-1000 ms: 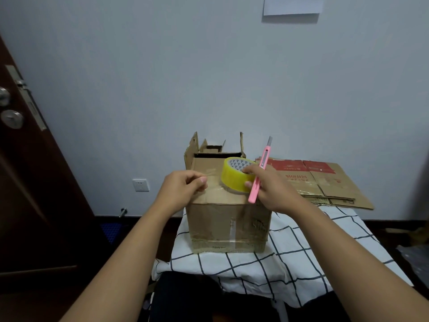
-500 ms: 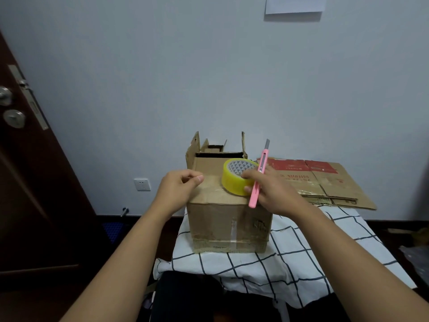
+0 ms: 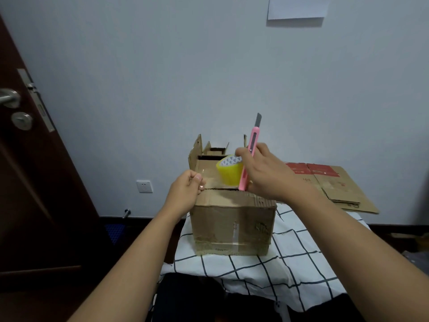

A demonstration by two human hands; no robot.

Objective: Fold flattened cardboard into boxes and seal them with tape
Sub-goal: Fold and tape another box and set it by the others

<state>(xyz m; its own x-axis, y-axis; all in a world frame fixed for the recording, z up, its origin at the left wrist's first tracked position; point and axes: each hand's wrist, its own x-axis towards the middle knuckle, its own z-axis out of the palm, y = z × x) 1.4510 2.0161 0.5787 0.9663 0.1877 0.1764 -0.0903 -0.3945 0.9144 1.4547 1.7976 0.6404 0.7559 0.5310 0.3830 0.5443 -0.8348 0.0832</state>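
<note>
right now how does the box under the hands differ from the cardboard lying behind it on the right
The box stands folded up with its top flaps closed; the flattened cardboard lies flat, unfolded. The box is plain brown with clear tape on its front, while the flattened cardboard has red printed panels along its far edge. The box sits under the left hand and right hand; nothing touches the flattened cardboard. Both are brown and worn.

The right hand (image 3: pixel 267 175) hides the tape roll's (image 3: pixel 228 171) right side.

- Plain white wall (image 3: pixel 162 66) straight ahead
- White paper sheet (image 3: pixel 297 6) pinned high on that wall
- Dark wooden door (image 3: pixel 34 182) left of it
- Wall socket (image 3: pixel 144 186) low, near the door
</note>
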